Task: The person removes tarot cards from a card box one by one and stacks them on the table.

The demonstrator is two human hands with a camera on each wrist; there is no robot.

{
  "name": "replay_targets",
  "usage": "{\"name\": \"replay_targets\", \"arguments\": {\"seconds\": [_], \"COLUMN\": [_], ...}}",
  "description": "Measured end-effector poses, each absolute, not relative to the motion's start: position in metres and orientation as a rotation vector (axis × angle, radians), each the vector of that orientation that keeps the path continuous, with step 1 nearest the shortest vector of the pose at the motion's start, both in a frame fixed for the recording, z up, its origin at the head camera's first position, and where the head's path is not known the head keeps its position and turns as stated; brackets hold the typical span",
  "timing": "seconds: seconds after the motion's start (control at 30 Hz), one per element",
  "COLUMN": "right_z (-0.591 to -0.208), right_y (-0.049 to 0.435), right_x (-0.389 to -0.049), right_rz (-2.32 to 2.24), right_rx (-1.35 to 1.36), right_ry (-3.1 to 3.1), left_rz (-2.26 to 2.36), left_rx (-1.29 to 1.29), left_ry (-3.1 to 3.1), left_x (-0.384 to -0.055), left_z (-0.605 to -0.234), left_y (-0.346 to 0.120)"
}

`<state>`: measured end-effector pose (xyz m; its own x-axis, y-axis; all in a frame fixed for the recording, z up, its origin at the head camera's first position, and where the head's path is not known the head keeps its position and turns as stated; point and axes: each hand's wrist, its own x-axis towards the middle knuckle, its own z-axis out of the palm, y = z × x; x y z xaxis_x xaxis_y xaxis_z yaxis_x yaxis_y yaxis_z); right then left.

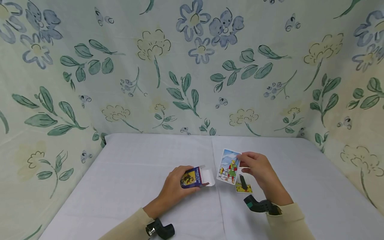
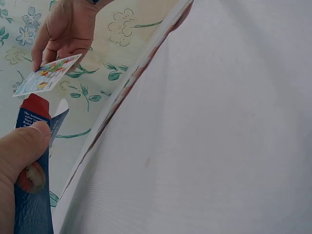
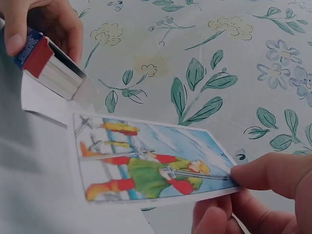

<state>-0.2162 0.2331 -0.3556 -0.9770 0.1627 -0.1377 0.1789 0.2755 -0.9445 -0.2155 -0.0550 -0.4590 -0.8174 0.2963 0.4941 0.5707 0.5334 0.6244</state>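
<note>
My left hand [image 1: 177, 182] grips a blue tarot card box [image 1: 191, 177] just above the white table, its opened end toward the right. The right wrist view shows a stack of cards [image 3: 61, 75] inside the box, with a red side flap [image 3: 38, 62] folded out. Between thumb and fingers, my right hand [image 1: 258, 168] pinches a tarot card [image 1: 228, 166] by one edge. A figure in green and red with swords is printed on it. Partly hidden below, a second card [image 1: 244, 188] shows a yellow patch at its bottom.
A white cloth [image 1: 144, 160] with a crease down its middle covers the table. Behind and at the sides hangs a floral curtain [image 1: 132, 83]. Dark wrist cameras [image 1: 259, 205] are strapped over beige sleeves [image 1: 288, 220].
</note>
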Motion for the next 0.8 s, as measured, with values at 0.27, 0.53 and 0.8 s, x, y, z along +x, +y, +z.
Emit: {"name": "replay_targets", "arguments": {"seconds": [0.27,0.53,0.8], "right_z": [-0.361,-0.368,-0.375], "right_y": [0.247,0.256,0.264], "right_x": [-0.219,-0.22,-0.222], "right_rz": [-1.91,-1.858,-1.801], "right_rx": [0.348,0.314,0.33], "right_ry": [2.421,2.393,2.406], "left_rz": [-1.189,-1.196,-1.184], "left_rx": [-0.705,-0.69,-0.696], "left_ry": [-2.46,-2.474,-2.469], "left_x": [-0.214,-0.213,-0.215], "left_z": [-0.456,-0.457,-0.459], "left_y": [-0.055,-0.056,-0.055]}}
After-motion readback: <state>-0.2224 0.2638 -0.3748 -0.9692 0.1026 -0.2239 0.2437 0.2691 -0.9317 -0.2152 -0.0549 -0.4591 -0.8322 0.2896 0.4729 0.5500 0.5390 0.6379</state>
